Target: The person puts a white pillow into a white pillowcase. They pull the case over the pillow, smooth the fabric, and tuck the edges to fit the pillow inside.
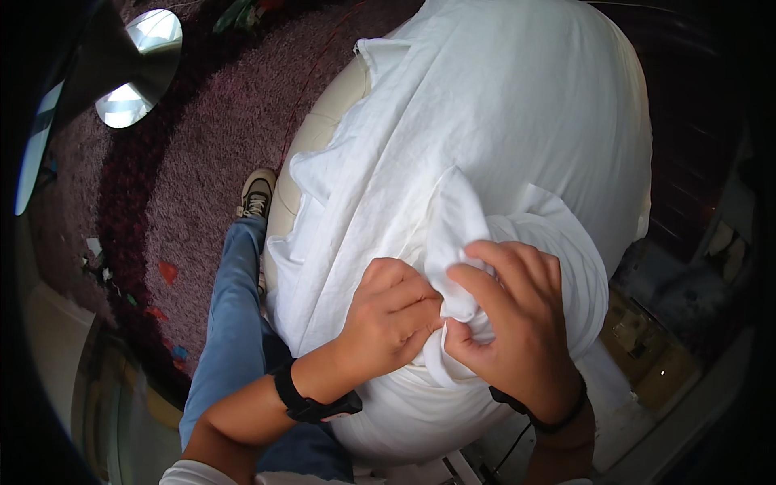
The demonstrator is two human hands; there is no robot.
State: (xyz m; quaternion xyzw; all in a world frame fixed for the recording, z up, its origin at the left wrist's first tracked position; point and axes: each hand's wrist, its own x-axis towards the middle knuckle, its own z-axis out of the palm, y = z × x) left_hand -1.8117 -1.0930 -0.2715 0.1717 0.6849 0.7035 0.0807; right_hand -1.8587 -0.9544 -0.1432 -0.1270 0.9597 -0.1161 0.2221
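A white cloth [517,105] lies draped over a large rounded, cream-coloured padded seat [331,109]. Near its lower end the fabric is bunched into folds in front of me. My left hand [391,318] is closed, its fingertips pinching the edge of the bunched cloth. Just beside it, my right hand [517,319] grips a gathered fold [459,218] between thumb and fingers, and the fold's peak stands up above the hands. The two hands nearly touch at the fold. What lies under the fingertips is hidden.
A purple shaggy carpet [218,113] covers the floor at the left, with small red and blue scraps [168,272] on it. A shiny round metal object [141,69] stands at the upper left. My jeans-clad leg [234,299] and shoe [258,192] are against the seat's left side.
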